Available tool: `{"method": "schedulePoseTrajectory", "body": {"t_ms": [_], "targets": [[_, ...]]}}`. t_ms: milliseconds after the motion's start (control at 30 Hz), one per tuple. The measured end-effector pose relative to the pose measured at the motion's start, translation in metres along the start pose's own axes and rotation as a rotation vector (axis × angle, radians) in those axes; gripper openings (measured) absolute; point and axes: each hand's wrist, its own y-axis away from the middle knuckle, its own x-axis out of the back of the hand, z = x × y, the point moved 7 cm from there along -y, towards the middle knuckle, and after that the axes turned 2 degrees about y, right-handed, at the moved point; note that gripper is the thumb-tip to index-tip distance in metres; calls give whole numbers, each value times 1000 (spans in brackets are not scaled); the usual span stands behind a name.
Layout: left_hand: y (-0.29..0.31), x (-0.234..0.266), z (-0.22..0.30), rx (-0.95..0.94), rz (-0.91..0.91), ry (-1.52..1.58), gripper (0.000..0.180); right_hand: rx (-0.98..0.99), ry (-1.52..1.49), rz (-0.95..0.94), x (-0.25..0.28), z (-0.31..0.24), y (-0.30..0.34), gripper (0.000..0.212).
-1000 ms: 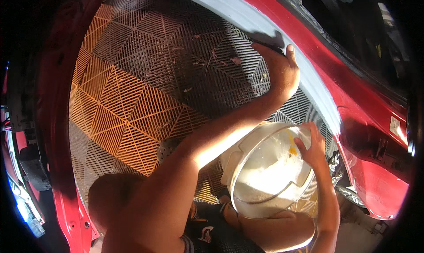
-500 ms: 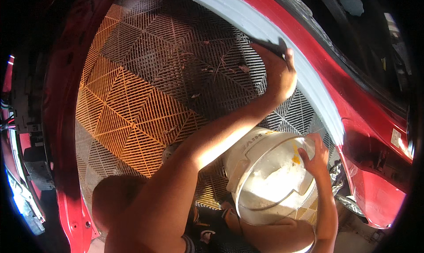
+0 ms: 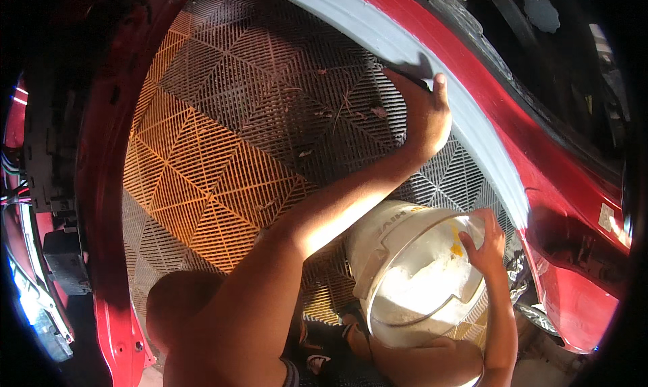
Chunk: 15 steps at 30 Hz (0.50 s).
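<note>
My left hand (image 3: 428, 120) reaches across to the grey-coated edge strip (image 3: 472, 110) of a red car body panel (image 3: 547, 154). Its thumb points up beside the strip. The fingers bend round a dark, thin piece that lies against the strip, too shaded to make out. Lower right, a white plastic bucket (image 3: 371, 231) with a wire handle lies tilted, its mouth turned toward me. My right hand (image 3: 489, 245) is closed over the bucket's upper right rim, thumb on the inner side. Yellow smears show inside the bucket.
Black, orange and grey slatted floor tiles (image 3: 196, 184) spread beneath, with scattered dry leaves (image 3: 379, 112). Another red car body edge (image 3: 104, 252) runs down the left side. Wires and dark parts show at the far left. My bent legs are beside and below the bucket.
The view has shifted slightly. Relative to the panel, my left hand has slid a little up and left along the grey strip. My right hand stays at the bucket's rim.
</note>
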Motion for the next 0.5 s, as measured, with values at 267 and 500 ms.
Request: {"method": "schedulePoseTrajectory", "body": {"t_ms": [267,500], "targets": [[-246,143,46,-39,151,-477,52,102,-16,65,11,-13,-5,55],[23,-5,-3,8,-74,-28,95,68,-5,-14,2,4,4,61]]}}
